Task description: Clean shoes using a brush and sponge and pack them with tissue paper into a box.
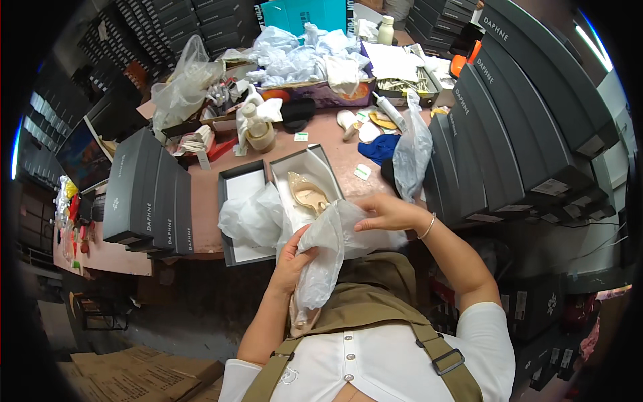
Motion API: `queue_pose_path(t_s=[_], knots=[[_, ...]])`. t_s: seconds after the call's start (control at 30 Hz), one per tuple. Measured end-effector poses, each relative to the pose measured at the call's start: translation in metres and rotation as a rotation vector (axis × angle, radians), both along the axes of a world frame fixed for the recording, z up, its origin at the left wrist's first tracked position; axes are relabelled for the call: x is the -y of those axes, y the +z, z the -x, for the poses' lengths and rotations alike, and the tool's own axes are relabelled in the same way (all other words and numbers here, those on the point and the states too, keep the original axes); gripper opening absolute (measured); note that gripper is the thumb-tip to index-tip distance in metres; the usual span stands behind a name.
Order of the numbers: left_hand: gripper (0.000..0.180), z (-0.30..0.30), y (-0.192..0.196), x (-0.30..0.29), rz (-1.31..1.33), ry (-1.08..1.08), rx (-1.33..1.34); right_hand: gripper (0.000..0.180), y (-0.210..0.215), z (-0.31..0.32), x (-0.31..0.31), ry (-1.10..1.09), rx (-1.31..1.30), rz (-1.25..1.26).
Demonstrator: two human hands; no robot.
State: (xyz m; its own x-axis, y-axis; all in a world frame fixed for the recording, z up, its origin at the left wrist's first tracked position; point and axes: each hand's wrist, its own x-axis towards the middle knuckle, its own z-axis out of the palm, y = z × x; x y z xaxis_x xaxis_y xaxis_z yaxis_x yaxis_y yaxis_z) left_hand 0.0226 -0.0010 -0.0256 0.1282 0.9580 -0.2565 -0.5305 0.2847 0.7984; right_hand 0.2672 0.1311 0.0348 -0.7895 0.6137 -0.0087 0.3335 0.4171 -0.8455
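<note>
Head view: pinching the wrap [323, 258] between thumb and fingers of the left hand [291, 264], with its lower end drooping toward the lap. At that end, below the left hand, a pinkish patch [303, 323], too unclear to name. Touching the wrap's upper part with the right hand [392, 213], thumb apart from loosely bent fingers; cannot tell about any firm pinch there.

Just ahead of the left hand, inside the box [324, 158], a beige shoe [308, 194] with a glittery far end, partly covered nearby by wrap. Left of the box, ahead and to the left of the left hand, the lid [229, 246], under loose wrap [251, 214], on the table [204, 208].

Judge the wrap very light, limp, probably slippery and easy to tear: best taken by a gathered edge, gently. Judge the shoe light but fairly stiff, with trim prone to scuffing: best held around its plain sides, clear of the glitter.
</note>
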Motion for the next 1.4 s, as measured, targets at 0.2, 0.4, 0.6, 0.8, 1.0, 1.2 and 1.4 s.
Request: queue_pose_path(t_s=[0.2,0.4,0.6,0.8,1.0,1.2,1.4], knots=[[0.058,0.013,0.007,-0.005,-0.073,0.264,-0.022,0.021,-0.003,0.025,0.001,-0.138,0.068,0.093],[0.057,-0.020,-0.004,-0.004,-0.072,0.495,-0.091,0.014,-0.008,0.092,0.048,-0.384,-0.205,-0.197],[0.063,-0.022,-0.019,0.018,0.011,0.258,0.211,0.012,-0.011,0.098,0.097,-0.183,0.051,-0.356],[0.069,0.003,0.005,-0.006,-0.014,0.018,-0.025,0.045,0.008,0.075,0.121,0.050,0.126,-0.458],[0.072,0.004,-0.005,-0.002,-0.092,0.015,-0.208,0.042,-0.002,0.053,0.120,-0.185,0.169,-0.070],[0.071,0.008,0.003,-0.008,-0.017,0.033,-0.117,0.027,-0.007,0.072,0.104,-0.181,-0.167,-0.015],[0.071,0.008,0.000,0.002,-0.029,0.066,-0.130,0.023,-0.019,0.067,0.108,-0.117,0.187,-0.306]])
